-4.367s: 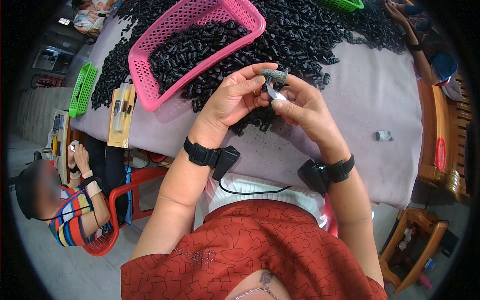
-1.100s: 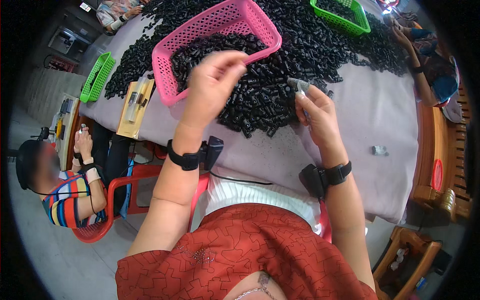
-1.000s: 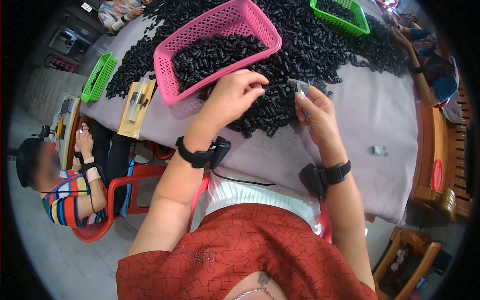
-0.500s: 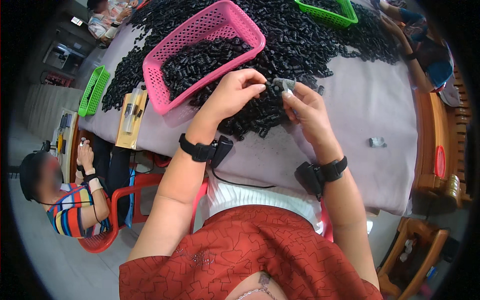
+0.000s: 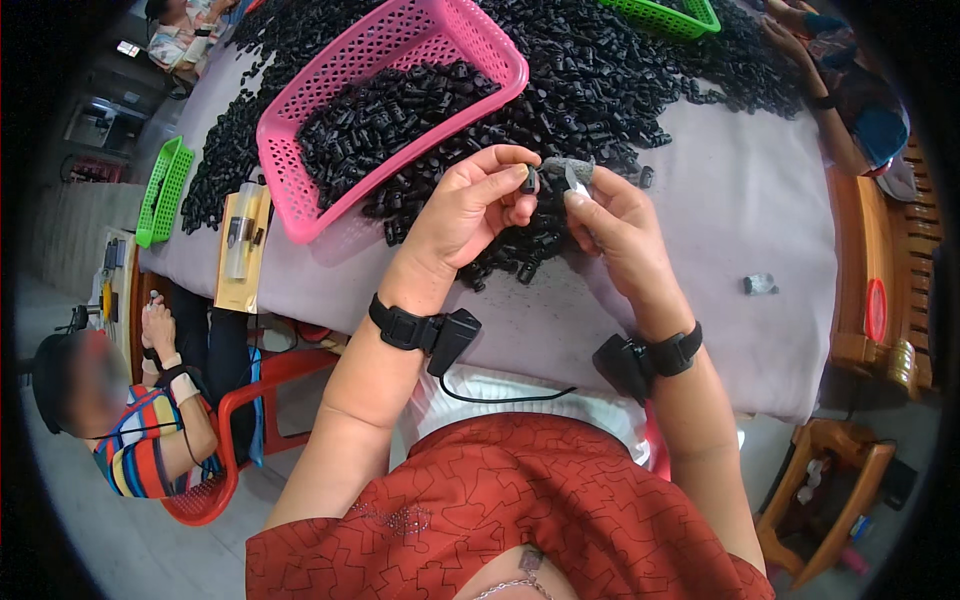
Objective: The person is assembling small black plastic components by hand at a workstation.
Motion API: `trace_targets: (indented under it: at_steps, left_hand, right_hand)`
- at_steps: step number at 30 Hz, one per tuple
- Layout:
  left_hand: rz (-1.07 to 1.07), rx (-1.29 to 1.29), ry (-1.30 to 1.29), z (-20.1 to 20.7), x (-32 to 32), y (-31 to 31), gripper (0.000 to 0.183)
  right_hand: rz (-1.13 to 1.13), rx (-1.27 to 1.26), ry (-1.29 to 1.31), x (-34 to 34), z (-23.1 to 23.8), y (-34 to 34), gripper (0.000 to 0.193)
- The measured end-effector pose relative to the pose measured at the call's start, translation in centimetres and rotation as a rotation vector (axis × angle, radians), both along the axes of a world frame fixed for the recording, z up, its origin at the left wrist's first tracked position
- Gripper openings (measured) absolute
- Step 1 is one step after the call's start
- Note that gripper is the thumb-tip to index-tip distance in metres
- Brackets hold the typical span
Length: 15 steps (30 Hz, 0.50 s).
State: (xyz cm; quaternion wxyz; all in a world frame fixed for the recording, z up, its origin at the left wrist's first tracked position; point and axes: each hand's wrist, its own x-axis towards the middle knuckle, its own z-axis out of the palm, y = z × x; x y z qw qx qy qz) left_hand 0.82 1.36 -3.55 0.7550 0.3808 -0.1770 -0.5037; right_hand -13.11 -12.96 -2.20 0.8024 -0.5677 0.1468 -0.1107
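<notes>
Just off the near right corner of the pink basket (image 5: 300,190), above the edge of the pile of black parts (image 5: 600,80), both hands meet over the table (image 5: 760,200). The left hand (image 5: 465,205) pinches a small black part (image 5: 527,180) between thumb and fingertips; the piece is short, and its long axis seems to run roughly up and down, though it is too small to tell which end leads. The right hand (image 5: 610,225) grips a small grey piece (image 5: 568,170) with a pale, blade-like tip between thumb and forefinger; this piece lies crosswise, pointing left toward the black part, just beside it. Whether the two touch cannot be told.

The pink basket, half filled with the same black parts, sits on the pile on its far side from the person. Loose black parts lie directly under the hands, between them and the table cloth. Right of the basket, well apart on the bare cloth, rests a small grey object (image 5: 758,284). Left of the basket lies a flat packet (image 5: 240,235), and beyond it a green basket (image 5: 160,190). Another green basket (image 5: 665,15) stands at the far edge.
</notes>
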Motion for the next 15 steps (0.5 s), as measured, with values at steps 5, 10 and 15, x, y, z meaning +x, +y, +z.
trace_targets:
  at_steps: [5,10,15]
  left_hand:
    - [0.050,-0.040,0.038,-0.4,0.2,0.1,0.015]
    - [0.021,0.028,-0.127,0.1,-1.1,-0.3,0.012]
    - [0.003,0.085,-0.269,0.2,-1.1,-0.3,0.016]
  right_hand:
    - [-0.007,-0.012,0.018,0.1,0.2,0.3,0.022]
    - [-0.027,-0.034,0.009,0.1,0.6,0.5,0.030]
    - [-0.037,-0.053,0.004,-0.1,0.4,0.2,0.031]
